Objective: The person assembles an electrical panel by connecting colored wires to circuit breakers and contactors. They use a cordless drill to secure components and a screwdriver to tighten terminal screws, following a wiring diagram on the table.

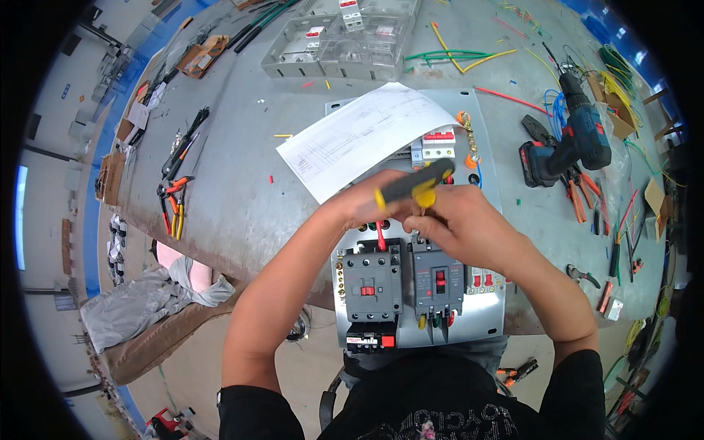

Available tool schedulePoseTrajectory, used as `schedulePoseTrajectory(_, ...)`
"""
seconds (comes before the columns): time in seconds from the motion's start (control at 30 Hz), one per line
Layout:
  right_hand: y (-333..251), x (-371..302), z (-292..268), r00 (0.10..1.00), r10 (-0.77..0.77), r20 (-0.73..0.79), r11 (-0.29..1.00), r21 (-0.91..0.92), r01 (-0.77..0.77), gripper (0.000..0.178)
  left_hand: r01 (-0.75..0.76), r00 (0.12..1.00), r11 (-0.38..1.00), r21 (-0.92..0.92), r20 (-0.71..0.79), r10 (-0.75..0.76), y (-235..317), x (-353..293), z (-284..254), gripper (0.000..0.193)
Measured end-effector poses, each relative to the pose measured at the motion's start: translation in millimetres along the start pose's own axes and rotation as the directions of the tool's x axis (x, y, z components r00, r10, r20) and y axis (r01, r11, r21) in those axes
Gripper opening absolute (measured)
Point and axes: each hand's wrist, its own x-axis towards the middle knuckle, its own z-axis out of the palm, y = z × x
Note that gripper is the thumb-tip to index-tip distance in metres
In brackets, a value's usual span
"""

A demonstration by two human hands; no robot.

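Both my hands meet over the upper edge of a black moulded-case circuit breaker on a metal mounting plate. My left hand is closed around a screwdriver with a black and yellow handle, blurred by motion. Close against it, my right hand is closed, thumb and fingers pinching at a small yellow-ended piece that I cannot make out. Left of the breaker sits a dark grey contactor, with a red wire at its top. My fingers hide the breaker's upper terminals.
A paper wiring diagram covers the plate's far part, beside a small white breaker. To the right lie a cordless drill and orange-handled pliers. More pliers lie left. Clear plastic boxes stand at the back.
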Motion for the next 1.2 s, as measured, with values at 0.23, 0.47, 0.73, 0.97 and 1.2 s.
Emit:
schedulePoseTrajectory(0.23, 6.5, -1.9, 3.4, 0.997, -0.075, 0.021, 0.997, -0.026, 0.076, 0.019, -0.173, 0.985, 0.98, 0.094, 0.033, 0.171, -3.5, -1.1, -2.3, 0.025)
schedulePoseTrajectory(0.47, 3.5, -19.7, 6.5, 0.992, -0.111, 0.055, 0.989, -0.094, 0.116, 0.018, 0.024, 0.999, 0.986, 0.165, -0.027, -0.019, -15.7, 12.9, 0.3, 0.025)
schedulePoseTrajectory(0.73, -2.4, -17.7, 7.4, 0.995, -0.095, -0.006, 0.974, -0.206, 0.091, 0.021, 0.044, 0.999, 0.992, 0.119, 0.003, -0.045, -14.5, 13.5, -2.6, 0.025)
schedulePoseTrajectory(0.97, -9.9, -21.0, 14.1, 0.997, -0.049, -0.059, 0.982, -0.188, 0.037, 0.022, 0.031, 0.998, 0.998, 0.055, 0.052, -0.034, -15.1, 12.3, -10.1, 0.028)
schedulePoseTrajectory(1.2, -13.4, -22.9, 18.9, 0.998, -0.002, -0.063, 0.979, -0.204, -0.01, 0.023, 0.045, 0.999, 0.99, 0.136, -0.022, -0.042, -17.1, 12.7, -0.8, 0.032)
